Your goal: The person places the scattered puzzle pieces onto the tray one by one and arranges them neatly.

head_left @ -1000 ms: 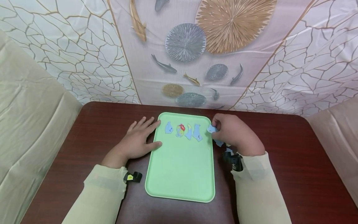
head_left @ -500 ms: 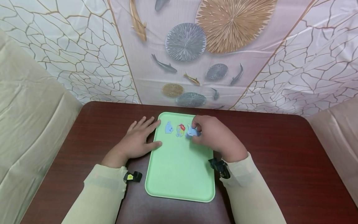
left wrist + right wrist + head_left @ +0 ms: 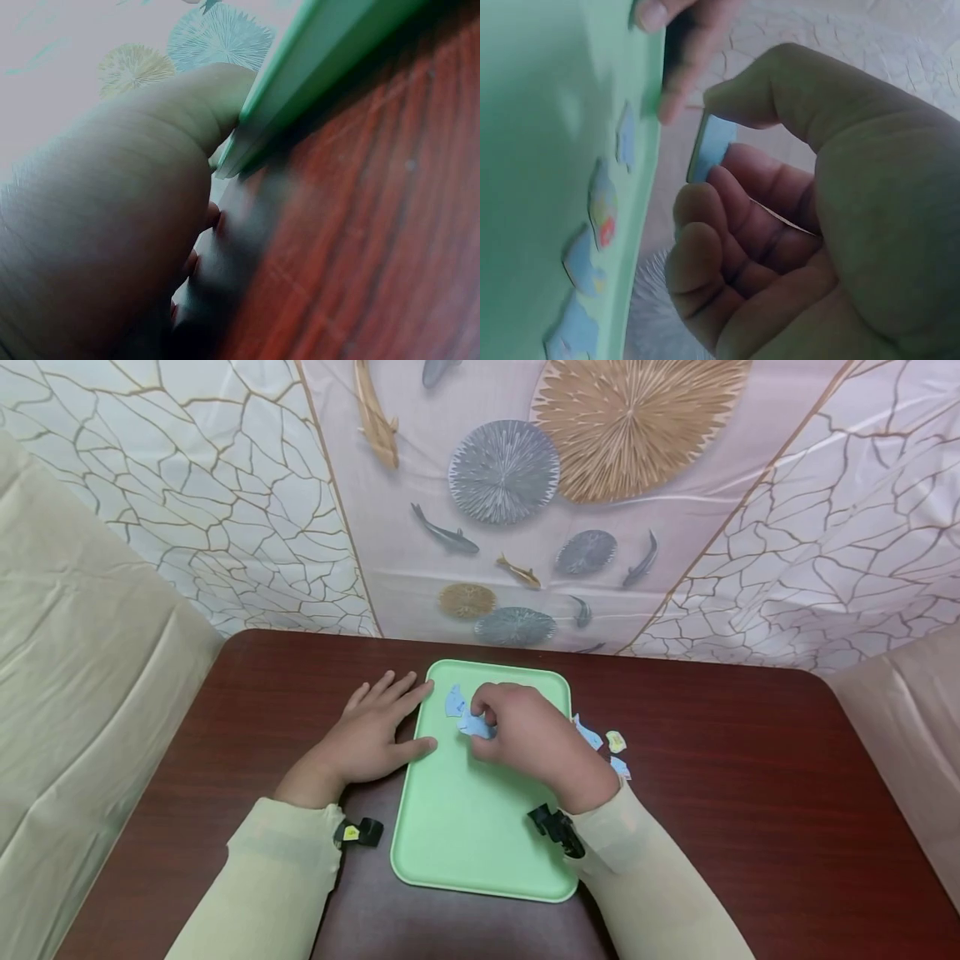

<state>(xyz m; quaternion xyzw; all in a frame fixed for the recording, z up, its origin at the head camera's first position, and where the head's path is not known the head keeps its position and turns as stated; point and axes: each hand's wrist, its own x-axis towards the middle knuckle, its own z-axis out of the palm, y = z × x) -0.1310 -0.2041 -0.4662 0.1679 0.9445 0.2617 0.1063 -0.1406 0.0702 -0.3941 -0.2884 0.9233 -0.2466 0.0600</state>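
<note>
My right hand (image 3: 525, 739) is over the upper part of a green tray (image 3: 480, 852), pinching a light blue puzzle piece (image 3: 472, 725) between thumb and fingers. In the right wrist view this held piece (image 3: 717, 146) appears edge-on, apart from the tray. Several pieces lie in a row near the tray's far end: a blue piece (image 3: 625, 139), one with red and yellow (image 3: 602, 202), and more blue ones (image 3: 574, 326). The head view leaves most of them hidden behind my right hand. Fingers spread, my left hand (image 3: 367, 735) rests on the table, its thumb and index finger at the tray's left rim.
Right of the tray, loose puzzle pieces lie on the dark red table (image 3: 750, 802): a blue one (image 3: 588, 732), a yellowish one (image 3: 616, 742) and another blue one (image 3: 620, 767). A patterned cloth (image 3: 420, 585) hangs behind the table's far edge.
My right hand has carried the blue puzzle piece from the tray's right rim leftward over the row. The loose pieces on the right have come into view. My left hand stays put.
</note>
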